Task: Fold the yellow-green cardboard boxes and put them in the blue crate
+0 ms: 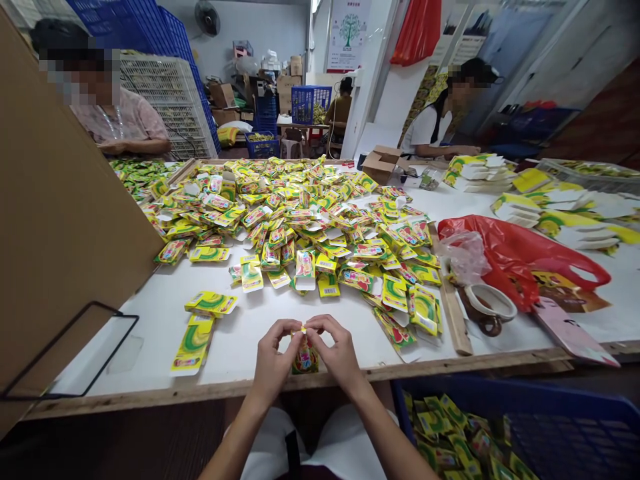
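Note:
Both my hands meet at the near edge of the white table, over one small printed carton (305, 359) in yellow, green and red. My left hand (278, 353) pinches the carton's top end from the left. From the other side my right hand (334, 348) grips the same end, thumb and fingertips together. The fingertips cover the top flap, so its state is hidden. Left of my hands, a carton (194, 343) lies on the table with another carton (210, 303) touching its far end. A wide heap of similar cartons (300, 220) spreads beyond my hands, many with white flaps sticking out.
A cardboard sheet (70, 200) and a black wire frame (135, 333) stand at left. A wooden strip (455, 320), brown mug (487, 307), red bag (530, 253) and pink phone-like item (575, 330) lie right. Below is a blue crate (565, 427) holding cartons. Co-workers sit across the table.

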Motion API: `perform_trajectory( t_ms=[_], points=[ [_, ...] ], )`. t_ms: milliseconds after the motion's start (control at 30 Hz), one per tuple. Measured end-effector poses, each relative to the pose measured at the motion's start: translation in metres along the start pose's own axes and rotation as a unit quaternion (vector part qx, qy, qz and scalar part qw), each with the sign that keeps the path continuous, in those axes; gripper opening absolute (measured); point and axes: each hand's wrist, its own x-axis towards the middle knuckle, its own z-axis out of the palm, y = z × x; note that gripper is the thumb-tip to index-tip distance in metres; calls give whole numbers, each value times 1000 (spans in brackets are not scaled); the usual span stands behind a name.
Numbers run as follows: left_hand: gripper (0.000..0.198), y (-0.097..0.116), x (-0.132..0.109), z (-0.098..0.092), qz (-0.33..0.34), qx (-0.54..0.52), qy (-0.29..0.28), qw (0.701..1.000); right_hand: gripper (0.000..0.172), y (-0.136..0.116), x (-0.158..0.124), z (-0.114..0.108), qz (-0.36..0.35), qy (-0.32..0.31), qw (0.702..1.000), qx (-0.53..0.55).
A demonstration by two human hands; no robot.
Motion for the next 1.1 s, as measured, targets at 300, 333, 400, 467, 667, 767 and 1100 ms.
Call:
perform_trajectory(
  t_ms=[300, 333, 400, 467, 667, 767, 1100],
  points=[
    [14, -2, 4, 2, -37, -36, 24, 998, 11, 5, 5, 0, 41, 11, 999, -3],
    [14, -4, 3, 2, -29, -34, 22, 999, 12, 7, 3, 0, 41, 8, 999, 8],
    [13, -6, 0, 1, -6, -22, 15, 1000, 12, 9, 0, 1, 43, 1, 999, 28],
    [13, -9, -3, 1, 14, -3, 6, 1000, 12, 11, -2, 4, 49, -8, 998, 42],
    [23, -12, -1, -22, 49, 139, 26, 989, 18, -1, -14, -30, 46, 42, 998, -29],
    [31, -17, 14, -71, 101, 299, 120, 941, 25, -11, -36, -106, 88, 132, 970, -184],
    [32, -35, 60, -165, 49, 557, 17, 829, 39, -3, -81, -189, 185, 140, 902, -364]
  ],
)
